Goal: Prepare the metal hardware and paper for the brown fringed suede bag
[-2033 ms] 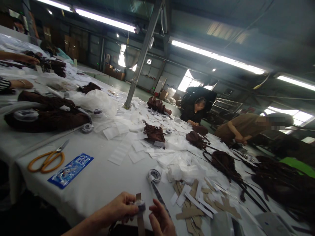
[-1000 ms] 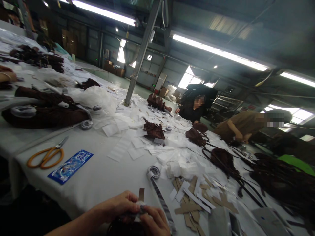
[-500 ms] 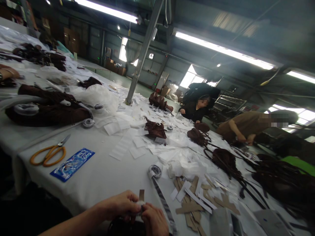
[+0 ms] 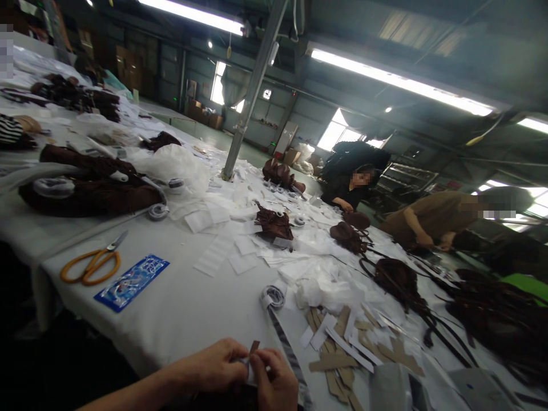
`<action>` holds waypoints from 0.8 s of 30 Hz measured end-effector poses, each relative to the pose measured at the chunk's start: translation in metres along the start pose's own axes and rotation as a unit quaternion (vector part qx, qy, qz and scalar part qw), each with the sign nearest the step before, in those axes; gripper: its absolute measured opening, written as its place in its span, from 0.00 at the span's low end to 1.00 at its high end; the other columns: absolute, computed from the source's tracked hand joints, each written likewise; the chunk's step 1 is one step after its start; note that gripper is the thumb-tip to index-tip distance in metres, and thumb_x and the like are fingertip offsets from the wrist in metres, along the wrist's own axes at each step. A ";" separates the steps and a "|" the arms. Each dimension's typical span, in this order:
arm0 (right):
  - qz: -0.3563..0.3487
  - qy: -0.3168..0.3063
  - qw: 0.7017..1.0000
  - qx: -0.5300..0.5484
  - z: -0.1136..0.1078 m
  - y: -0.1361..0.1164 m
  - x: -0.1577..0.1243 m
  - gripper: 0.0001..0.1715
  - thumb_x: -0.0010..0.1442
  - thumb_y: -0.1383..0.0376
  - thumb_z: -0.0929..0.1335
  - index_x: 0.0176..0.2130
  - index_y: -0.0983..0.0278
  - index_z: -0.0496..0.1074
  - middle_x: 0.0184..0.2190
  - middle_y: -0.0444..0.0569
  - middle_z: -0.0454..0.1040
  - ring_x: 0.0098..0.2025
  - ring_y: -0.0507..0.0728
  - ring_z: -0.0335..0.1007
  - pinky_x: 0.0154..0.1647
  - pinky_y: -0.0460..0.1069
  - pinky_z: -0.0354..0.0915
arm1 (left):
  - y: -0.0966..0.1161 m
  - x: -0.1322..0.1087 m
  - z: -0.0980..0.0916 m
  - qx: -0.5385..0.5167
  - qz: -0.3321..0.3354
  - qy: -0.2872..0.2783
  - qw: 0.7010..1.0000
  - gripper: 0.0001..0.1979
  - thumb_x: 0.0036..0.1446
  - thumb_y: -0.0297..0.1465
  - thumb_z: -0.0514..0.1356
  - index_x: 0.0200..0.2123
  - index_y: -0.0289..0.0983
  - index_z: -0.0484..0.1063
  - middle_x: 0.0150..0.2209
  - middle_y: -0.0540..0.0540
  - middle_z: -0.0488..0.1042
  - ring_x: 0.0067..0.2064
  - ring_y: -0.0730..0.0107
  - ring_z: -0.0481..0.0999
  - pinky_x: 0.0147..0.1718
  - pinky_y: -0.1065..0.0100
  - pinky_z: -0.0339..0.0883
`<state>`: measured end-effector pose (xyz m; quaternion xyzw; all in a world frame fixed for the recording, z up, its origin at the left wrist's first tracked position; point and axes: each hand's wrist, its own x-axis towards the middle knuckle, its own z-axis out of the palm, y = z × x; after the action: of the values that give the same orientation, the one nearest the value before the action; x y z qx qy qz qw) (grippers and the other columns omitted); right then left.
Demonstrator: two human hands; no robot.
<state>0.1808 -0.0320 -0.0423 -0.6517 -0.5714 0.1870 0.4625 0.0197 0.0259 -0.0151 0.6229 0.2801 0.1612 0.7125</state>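
Note:
Low in the head view, at the front edge of the white-covered table, my left hand point(image 4: 220, 363) and my right hand point(image 4: 276, 379) meet. Both have their fingers pinched around a small brown strip point(image 4: 254, 346), its end sticking up between them. Something whitish point(image 4: 250, 371) shows under the strip, mostly hidden by the fingers. Just beyond my right hand lies a rolled grey-and-white band point(image 4: 273, 297), its striped tail running down past that hand. Brown and white card strips point(image 4: 338, 354) are heaped to the right.
Orange-handled scissors point(image 4: 92, 267) and a blue packet point(image 4: 132, 282) lie at the left. Dark brown bags point(image 4: 274, 222) and thin white sheets point(image 4: 214, 251) are spread further back. A metal post point(image 4: 257, 85) rises behind. Two people point(image 4: 411, 228) work at the right; a striped sleeve point(image 4: 11, 130) shows at far left.
My right hand's fingers have come up over the brown strip, which now leans to the right and shows less. The whole view has shifted slightly.

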 end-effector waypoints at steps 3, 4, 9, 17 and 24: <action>0.046 0.013 0.999 0.006 0.001 -0.001 0.002 0.17 0.55 0.50 0.69 0.32 0.62 0.75 0.24 0.45 0.74 0.25 0.54 0.70 0.26 0.46 0.66 | -0.009 0.005 0.001 -0.013 -0.008 0.012 1.000 0.15 0.50 0.30 0.51 0.35 0.35 0.75 0.21 0.52 0.68 0.20 0.74 0.62 0.19 0.74 0.52; 0.029 0.015 0.999 0.000 0.001 0.002 0.001 0.17 0.56 0.51 0.69 0.33 0.62 0.74 0.25 0.45 0.75 0.25 0.55 0.70 0.27 0.46 0.67 | -0.013 0.008 0.001 -0.014 -0.003 0.025 1.000 0.15 0.50 0.32 0.51 0.34 0.34 0.75 0.20 0.52 0.68 0.20 0.74 0.61 0.18 0.74 0.52; -0.222 0.012 0.966 -0.130 0.004 0.025 -0.007 0.18 0.66 0.55 0.60 0.47 0.57 0.74 0.40 0.53 0.75 0.42 0.60 0.73 0.43 0.52 0.69 | -0.023 0.020 0.000 -0.005 0.034 0.053 0.998 0.14 0.53 0.36 0.52 0.31 0.34 0.73 0.24 0.51 0.69 0.26 0.72 0.65 0.25 0.73 0.58; -0.303 -0.012 0.905 -0.298 -0.003 0.036 -0.007 0.18 0.66 0.64 0.58 0.53 0.61 0.66 0.41 0.53 0.74 0.42 0.62 0.69 0.43 0.56 0.60 | -0.015 0.020 0.003 0.020 0.047 0.085 0.995 0.06 0.47 0.29 0.52 0.23 0.36 0.67 0.23 0.53 0.66 0.28 0.72 0.62 0.31 0.72 0.58; -0.251 -0.083 0.927 -0.268 -0.004 0.015 0.001 0.19 0.54 0.73 0.64 0.46 0.60 0.65 0.38 0.49 0.71 0.40 0.62 0.64 0.42 0.56 0.56 | -0.025 0.033 0.007 -0.005 -0.057 0.161 0.985 0.21 0.54 0.46 0.46 0.20 0.38 0.63 0.17 0.52 0.62 0.19 0.73 0.57 0.17 0.71 0.49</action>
<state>0.1928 -0.0315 -0.0520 -0.5688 -0.7814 -0.0412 0.2533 0.0471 0.0348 -0.0452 0.5682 0.4247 0.2200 0.6696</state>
